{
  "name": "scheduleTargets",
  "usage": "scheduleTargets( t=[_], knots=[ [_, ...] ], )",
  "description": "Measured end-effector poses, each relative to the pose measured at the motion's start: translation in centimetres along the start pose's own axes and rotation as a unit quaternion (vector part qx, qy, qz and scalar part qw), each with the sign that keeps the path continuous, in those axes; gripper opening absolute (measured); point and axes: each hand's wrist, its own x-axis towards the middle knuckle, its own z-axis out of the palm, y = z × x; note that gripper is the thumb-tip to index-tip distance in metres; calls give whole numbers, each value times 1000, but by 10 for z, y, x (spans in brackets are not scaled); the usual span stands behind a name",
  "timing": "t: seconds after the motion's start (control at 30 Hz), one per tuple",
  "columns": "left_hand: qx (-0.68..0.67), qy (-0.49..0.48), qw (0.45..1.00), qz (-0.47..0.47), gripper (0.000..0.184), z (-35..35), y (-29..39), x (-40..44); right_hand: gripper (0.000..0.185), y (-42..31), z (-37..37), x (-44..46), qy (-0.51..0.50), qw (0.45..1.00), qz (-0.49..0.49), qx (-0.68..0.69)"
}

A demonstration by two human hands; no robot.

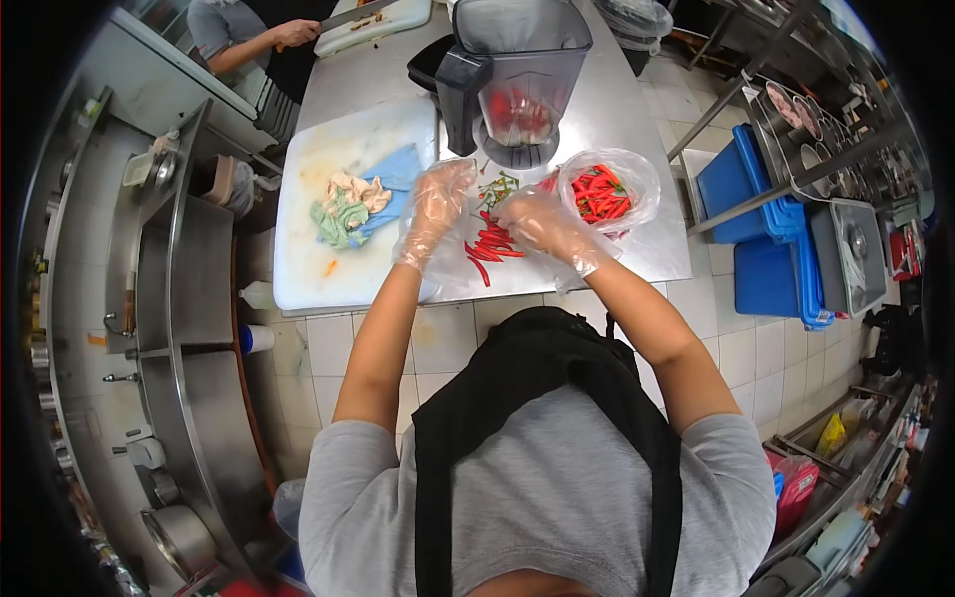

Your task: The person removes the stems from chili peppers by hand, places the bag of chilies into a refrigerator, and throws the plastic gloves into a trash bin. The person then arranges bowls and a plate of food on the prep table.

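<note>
My left hand (436, 211), in a clear plastic glove, is over the steel table at the cutting board's right edge, its fingers curled together. Across from it my right hand (545, 224), gloved the same way, has its fingers bent inward above the loose red chillies (489, 242). Whatever is between the fingers of either hand is too small or hidden. Green chilli stems (497, 189) lie in a small pile between the hands. Beside my right hand sits an open plastic bag of red chillies (603, 193). A blender jar (527, 95) with red pieces inside stands just beyond.
On the left lies a white cutting board (343, 264) with crumpled blue, green and beige cloths (363, 199). Another person's hand (296, 34) holds a knife over a farther board (373, 25). Blue bins (746, 189) stand right; a steel counter (204, 298) runs left.
</note>
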Motion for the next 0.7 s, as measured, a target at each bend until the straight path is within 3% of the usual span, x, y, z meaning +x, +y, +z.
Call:
scheduleTargets(
  t=[0.03,0.07,0.23,0.3,0.4,0.57,0.63,0.7],
  knots=[
    [0,2,1000,-2,26,-2,4,-1,23,1,-1,-2,92,994,-36,56],
    [-8,5,1000,-8,25,-3,9,-4,25,5,-4,-3,109,986,-24,127],
    [-90,-41,994,-46,25,0,50,-6,28,4,-31,-4,111,969,-15,221],
    [-78,-70,992,-74,26,0,60,-4,32,0,-39,-8,104,947,88,291],
    [-59,-89,994,-37,22,-2,61,-2,35,7,-32,-13,121,928,108,336],
    [66,-127,989,23,18,7,63,-5,27,13,-34,-22,129,945,85,290],
    [135,-108,981,90,18,10,64,-5,24,6,-42,-25,129,945,86,289],
    [144,-105,978,111,17,9,77,-6,20,-4,-46,-26,157,952,135,227]
  ],
)
